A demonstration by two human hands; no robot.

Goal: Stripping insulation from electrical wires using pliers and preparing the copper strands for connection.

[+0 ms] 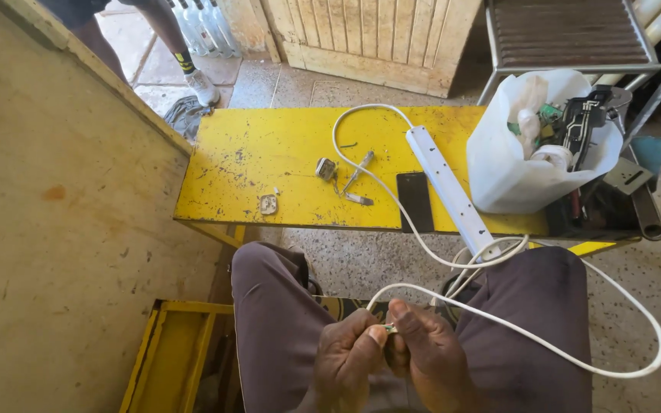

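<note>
My left hand (343, 358) and my right hand (428, 353) meet over my lap, both pinching the bare end of a white cable (545, 344). The cable loops out to the right and runs back up to a white power strip (447, 183) lying on the yellow table (254, 164). On the table lie a screwdriver (358, 170), a small plug part (326, 168), another small plug piece (268, 204) and a dark phone (415, 200).
A white plastic bag (514, 164) full of electrical parts stands at the table's right end, beside a dark box of tools (629, 195). A tan wall (47, 229) rises on the left. Another person's leg and shoe (193, 73) stand at the doorway. A metal chair (568, 38) stands behind.
</note>
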